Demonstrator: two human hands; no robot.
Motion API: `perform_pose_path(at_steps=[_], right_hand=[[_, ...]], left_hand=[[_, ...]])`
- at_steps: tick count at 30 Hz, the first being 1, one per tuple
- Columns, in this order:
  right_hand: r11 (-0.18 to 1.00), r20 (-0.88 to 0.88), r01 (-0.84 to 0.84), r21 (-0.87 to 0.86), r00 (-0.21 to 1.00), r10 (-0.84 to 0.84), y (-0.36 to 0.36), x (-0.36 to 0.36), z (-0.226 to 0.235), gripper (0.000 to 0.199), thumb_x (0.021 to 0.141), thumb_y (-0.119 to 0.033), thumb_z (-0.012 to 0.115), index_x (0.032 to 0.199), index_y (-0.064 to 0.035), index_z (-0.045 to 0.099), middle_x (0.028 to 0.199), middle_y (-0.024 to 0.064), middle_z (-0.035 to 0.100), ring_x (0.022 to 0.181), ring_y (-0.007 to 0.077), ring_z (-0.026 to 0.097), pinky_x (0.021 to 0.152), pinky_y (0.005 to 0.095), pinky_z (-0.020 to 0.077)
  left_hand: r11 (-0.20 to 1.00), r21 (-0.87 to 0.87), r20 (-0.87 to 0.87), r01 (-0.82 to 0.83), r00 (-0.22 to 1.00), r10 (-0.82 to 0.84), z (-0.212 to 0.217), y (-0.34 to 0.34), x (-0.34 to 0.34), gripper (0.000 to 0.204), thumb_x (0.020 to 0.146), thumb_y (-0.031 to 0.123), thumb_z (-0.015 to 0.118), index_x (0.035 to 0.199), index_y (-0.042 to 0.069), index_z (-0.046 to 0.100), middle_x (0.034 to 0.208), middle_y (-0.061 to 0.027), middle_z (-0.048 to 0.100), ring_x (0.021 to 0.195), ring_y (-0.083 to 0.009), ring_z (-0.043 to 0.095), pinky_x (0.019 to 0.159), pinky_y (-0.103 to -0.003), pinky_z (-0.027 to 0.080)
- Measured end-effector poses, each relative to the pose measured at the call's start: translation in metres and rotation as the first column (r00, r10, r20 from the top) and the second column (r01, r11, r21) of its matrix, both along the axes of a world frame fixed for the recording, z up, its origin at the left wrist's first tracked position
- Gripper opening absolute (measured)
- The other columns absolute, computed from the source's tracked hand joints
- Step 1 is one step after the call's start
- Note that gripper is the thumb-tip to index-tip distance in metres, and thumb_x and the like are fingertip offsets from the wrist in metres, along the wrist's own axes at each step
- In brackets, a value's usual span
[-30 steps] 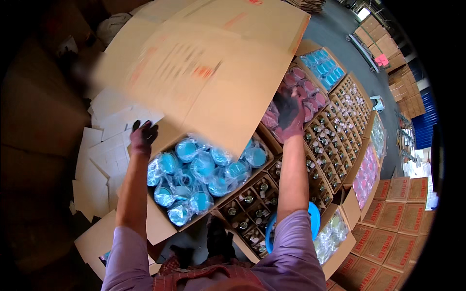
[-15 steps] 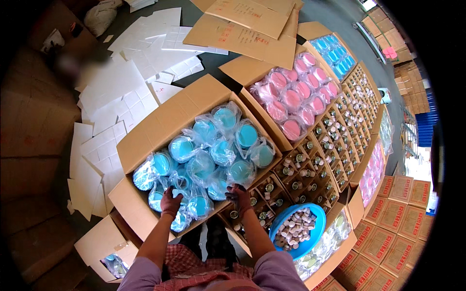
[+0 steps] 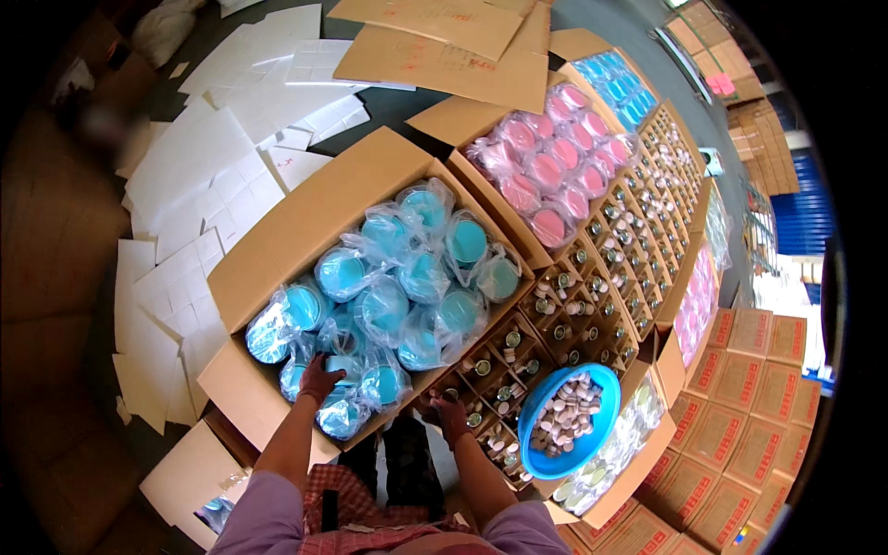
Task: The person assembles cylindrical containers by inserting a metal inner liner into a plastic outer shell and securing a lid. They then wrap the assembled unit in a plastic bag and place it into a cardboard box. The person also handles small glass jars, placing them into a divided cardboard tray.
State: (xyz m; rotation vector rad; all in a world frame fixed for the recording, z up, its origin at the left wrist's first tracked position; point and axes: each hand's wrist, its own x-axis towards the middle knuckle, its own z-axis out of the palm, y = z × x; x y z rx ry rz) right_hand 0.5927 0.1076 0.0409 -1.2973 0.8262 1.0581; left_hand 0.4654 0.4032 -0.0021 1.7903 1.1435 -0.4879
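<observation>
Cartons (image 3: pixel 305 217) surround me; my right hand (image 3: pixel 450 418), grip unclear, has shifted to the jars (image 3: pixel 482 367); left hand (image 3: pixel 320 379) spread at wrapped blue tubs (image 3: pixel 381 309).

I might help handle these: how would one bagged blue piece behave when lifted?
A bagged blue piece may slip, its plastic wrap being shiny. Its loose, crumpled folds suggest a floppy bag. Its round outline hints it could roll.

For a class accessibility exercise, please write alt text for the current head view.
A person's left hand is among bagged turquoise containers in an open cardboard carton; the right hand is at a divided carton of glass bottles. A blue basin of small discs sits at right.
</observation>
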Motion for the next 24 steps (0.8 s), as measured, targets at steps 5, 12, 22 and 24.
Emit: perform_pose_path(at_steps=[5, 12, 22, 24], right_hand=[[0.993, 0.109, -0.101, -0.052, 0.988, 0.107, -0.083, -0.052, -0.009, 0.033, 0.079, -0.013, 0.06, 0.111, -0.0059, 0.051, 0.094, 0.0125, 0.063, 0.07, 0.0267, 0.063, 0.061, 0.0372, 0.0532], [0.956, -0.038, 0.256, -0.142, 0.964, -0.264, -0.135, -0.109, 0.038, 0.029, 0.081, -0.018, 0.063, 0.104, -0.0012, 0.058, 0.092, 0.0168, 0.063, 0.075, 0.0299, 0.063, 0.058, 0.0411, 0.0537], [0.874, -0.129, 0.396, -0.282, 0.887, -0.443, -0.171, -0.172, 0.057, 0.022, 0.081, -0.02, 0.062, 0.097, -0.0045, 0.06, 0.089, 0.012, 0.065, 0.062, 0.0253, 0.062, 0.054, 0.0385, 0.0519], [0.802, -0.092, 0.534, -0.266, 0.814, -0.573, -0.19, -0.169, 0.044, 0.022, 0.081, -0.02, 0.062, 0.096, -0.0049, 0.06, 0.093, 0.0134, 0.065, 0.069, 0.0272, 0.063, 0.058, 0.0397, 0.0527]], left_hand=[[0.962, -0.137, 0.231, -0.237, 0.937, 0.264, 0.023, -0.013, -0.014, 0.055, 0.067, 0.02, 0.073, 0.117, 0.005, 0.054, 0.114, -0.0146, 0.059, 0.102, -0.0229, 0.057, 0.086, -0.03, 0.045], [0.984, -0.158, 0.119, 0.088, 0.99, -0.069, 0.062, -0.08, -0.071, 0.05, 0.07, 0.021, 0.07, 0.115, 0.005, 0.056, 0.11, -0.0122, 0.061, 0.094, -0.0212, 0.061, 0.08, -0.032, 0.049], [0.822, -0.496, -0.145, 0.28, 0.907, -0.396, 0.079, -0.093, -0.144, 0.06, 0.067, 0.029, 0.073, 0.118, 0.003, 0.054, 0.108, -0.0113, 0.062, 0.097, -0.0208, 0.06, 0.085, -0.03, 0.048], [0.839, -0.49, -0.191, 0.236, 0.91, -0.368, 0.093, -0.101, -0.127, 0.059, 0.067, 0.026, 0.073, 0.118, 0.003, 0.054, 0.106, -0.011, 0.063, 0.095, -0.02, 0.061, 0.084, -0.03, 0.048]])
